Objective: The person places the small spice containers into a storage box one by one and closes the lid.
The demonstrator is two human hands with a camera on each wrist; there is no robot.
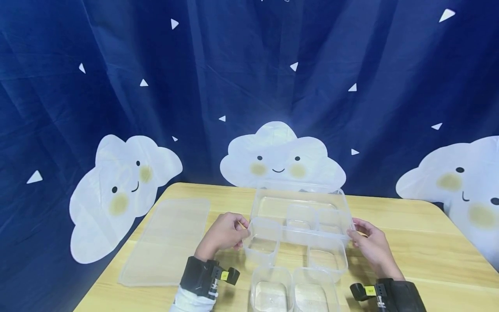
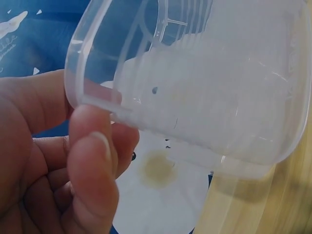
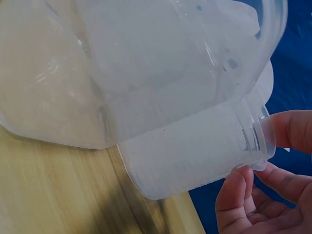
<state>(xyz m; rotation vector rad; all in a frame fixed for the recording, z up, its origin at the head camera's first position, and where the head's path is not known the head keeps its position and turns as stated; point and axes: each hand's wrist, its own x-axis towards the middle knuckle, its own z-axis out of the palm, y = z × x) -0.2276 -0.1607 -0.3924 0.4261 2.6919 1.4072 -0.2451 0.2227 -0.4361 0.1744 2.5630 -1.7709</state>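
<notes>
At the bench (image 1: 413, 242), your right hand (image 1: 372, 247) pinches the large clear container (image 1: 273, 209) near its front right corner, beyond small tubs (image 1: 271, 289), while your left hand (image 1: 226, 234) pinches a clear plastic rim (image 2: 75, 63), which container's cannot be told.

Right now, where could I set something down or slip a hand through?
The widest bare patch of wooden table is right of your right hand. A narrower one, perhaps passable, lies behind your left hand, between the translucent lid and the large clear container. Between your hands and nearer you, small clear containers crowd together.
</notes>
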